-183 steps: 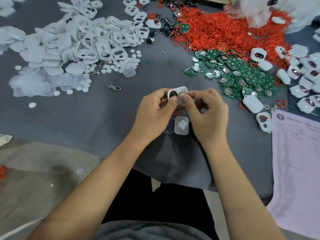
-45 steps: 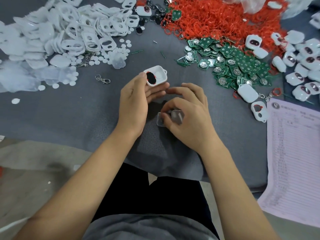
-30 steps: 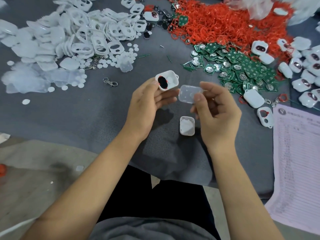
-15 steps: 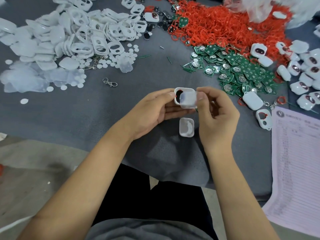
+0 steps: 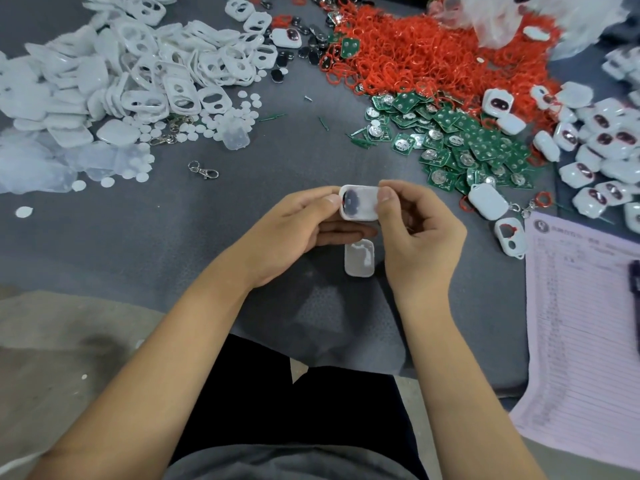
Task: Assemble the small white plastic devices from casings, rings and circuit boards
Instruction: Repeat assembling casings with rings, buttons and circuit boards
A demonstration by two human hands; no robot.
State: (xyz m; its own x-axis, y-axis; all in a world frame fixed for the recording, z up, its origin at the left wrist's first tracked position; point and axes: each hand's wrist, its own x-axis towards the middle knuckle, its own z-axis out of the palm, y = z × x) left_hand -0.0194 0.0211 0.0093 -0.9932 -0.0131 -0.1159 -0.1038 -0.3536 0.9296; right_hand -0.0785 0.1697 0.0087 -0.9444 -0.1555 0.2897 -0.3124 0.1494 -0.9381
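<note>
Both hands, left point(image 5: 294, 233) and right point(image 5: 420, 233), pinch one white casing point(image 5: 359, 203) between them.

A white casing point(image 5: 359, 203), rounded-rectangular, is held above the counter point(image 5: 242, 209), its open side up; a translucent insert sits in it, with a dark oval showing through at its left end. The left hand point(image 5: 294, 233) pinches its left edge, the right hand point(image 5: 417, 237) its right edge. Just below the casing a second white casing half point(image 5: 359, 258) lies flat on the counter, hollow side up. Up and right of the held casing spreads a heap of green circuit boards point(image 5: 460, 143), many bearing round silver cells. Beyond those lies a mound of red rings point(image 5: 426, 53). Up and left of the casing is a pile of white casing frames point(image 5: 166, 74) with oval openings. Far right of the casing, assembled white devices point(image 5: 602, 157) are clustered.
</note>
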